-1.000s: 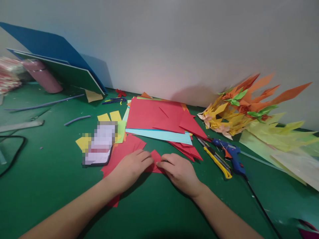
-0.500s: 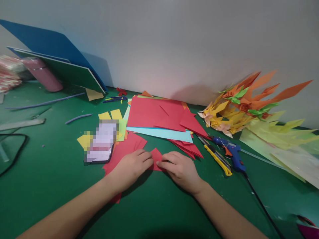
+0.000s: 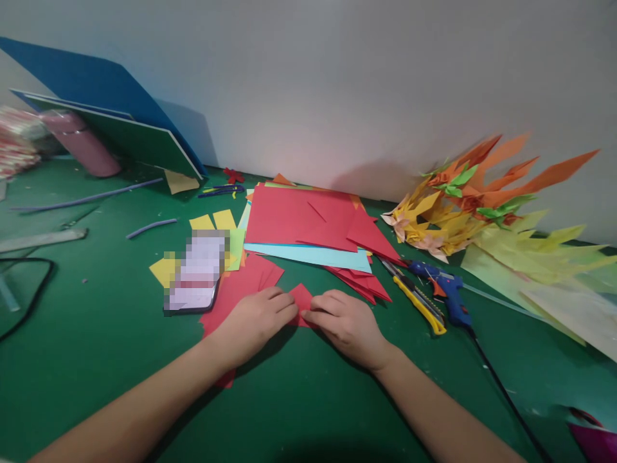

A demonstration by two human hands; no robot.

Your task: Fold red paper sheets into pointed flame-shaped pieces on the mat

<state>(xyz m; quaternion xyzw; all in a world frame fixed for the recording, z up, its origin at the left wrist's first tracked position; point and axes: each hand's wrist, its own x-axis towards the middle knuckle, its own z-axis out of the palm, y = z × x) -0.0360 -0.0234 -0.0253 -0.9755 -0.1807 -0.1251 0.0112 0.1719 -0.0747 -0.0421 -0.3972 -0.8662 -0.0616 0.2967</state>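
Note:
A small piece of red paper [image 3: 301,298], pointed at the top and straight along its near edge, lies on the green table between my hands. My left hand [image 3: 258,321] has its fingers closed on the paper's left side. On the right side, the thumb and fingers of my right hand [image 3: 349,328] press the paper together. Both hands cover the paper's outer corners. Under and beside my left forearm are larger red paper pieces [image 3: 236,289]. Just left of them is a phone [image 3: 195,273] with a blurred screen.
Red sheets [image 3: 299,215] are stacked by the wall over a light blue sheet [image 3: 313,257]. At right lie a yellow utility knife [image 3: 419,302], a blue glue gun [image 3: 448,292] with its cord, and folded paper flowers [image 3: 457,212]. A pink bottle [image 3: 84,145] leans near blue and green boards [image 3: 144,138] at left.
The view has shifted very slightly. Both hands keep nearly the same grip on the small red paper, and nothing else has visibly moved.

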